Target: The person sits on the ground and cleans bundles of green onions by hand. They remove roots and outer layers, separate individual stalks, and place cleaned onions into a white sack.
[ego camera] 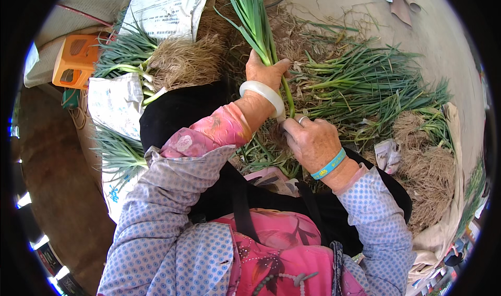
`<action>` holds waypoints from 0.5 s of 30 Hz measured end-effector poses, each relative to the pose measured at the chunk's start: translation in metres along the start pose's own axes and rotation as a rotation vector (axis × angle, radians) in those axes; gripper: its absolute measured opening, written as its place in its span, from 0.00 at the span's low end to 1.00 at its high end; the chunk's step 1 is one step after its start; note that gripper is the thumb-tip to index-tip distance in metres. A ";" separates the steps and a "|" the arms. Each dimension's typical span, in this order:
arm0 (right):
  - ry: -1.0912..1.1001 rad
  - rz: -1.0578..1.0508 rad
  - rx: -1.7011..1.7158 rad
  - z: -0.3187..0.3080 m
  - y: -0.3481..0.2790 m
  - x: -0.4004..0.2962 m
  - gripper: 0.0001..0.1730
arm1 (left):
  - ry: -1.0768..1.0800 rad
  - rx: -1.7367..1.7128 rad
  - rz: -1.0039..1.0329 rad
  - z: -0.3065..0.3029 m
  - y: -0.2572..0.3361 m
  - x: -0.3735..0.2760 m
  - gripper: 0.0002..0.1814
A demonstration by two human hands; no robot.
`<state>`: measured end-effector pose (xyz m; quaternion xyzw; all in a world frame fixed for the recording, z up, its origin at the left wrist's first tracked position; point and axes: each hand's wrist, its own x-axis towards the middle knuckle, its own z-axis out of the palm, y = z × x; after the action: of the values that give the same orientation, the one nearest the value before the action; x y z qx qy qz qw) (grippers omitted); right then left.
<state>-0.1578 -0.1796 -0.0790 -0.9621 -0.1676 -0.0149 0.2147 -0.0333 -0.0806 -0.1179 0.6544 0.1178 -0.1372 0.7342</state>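
Note:
My left hand (263, 72) grips a bunch of green allium stalks (256, 26), which look like green garlic or leeks. Their leaves point away from me. One stalk (289, 94) angles down beneath the bangled wrist to my right hand (315, 141). There, thumb and fingers pinch its lower end, and the fingers hide its tip. Beyond my right hand lies a heap of loose green stalks (360, 84) with dry husks and leaf scraps around it. To my left, stalks with long brown roots (188, 63) are piled beside my leg.
An orange plastic stool (74, 61) stands at the left. White printed woven sacks (168, 10) lie over and under the left pile. More rooted stalks (426, 182) rest on beige cloth (452, 139) at the right. A crumpled packet (387, 155) sits near my right knee.

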 end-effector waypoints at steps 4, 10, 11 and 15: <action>0.043 -0.064 0.136 0.001 0.000 -0.004 0.05 | 0.023 -0.079 -0.042 -0.003 0.010 0.002 0.15; -0.338 -0.160 0.355 0.050 0.019 -0.043 0.09 | 0.097 -0.338 0.124 -0.029 0.081 0.024 0.16; -0.454 -0.065 0.311 0.053 0.041 -0.037 0.09 | 0.040 -0.371 0.212 -0.037 0.086 0.026 0.15; -0.327 0.561 0.580 0.117 0.174 -0.027 0.11 | -0.117 -0.360 -0.209 -0.041 0.072 0.030 0.09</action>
<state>-0.1310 -0.2873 -0.2584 -0.8599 0.0713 0.2442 0.4427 0.0211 -0.0339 -0.0662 0.4876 0.1648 -0.2271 0.8267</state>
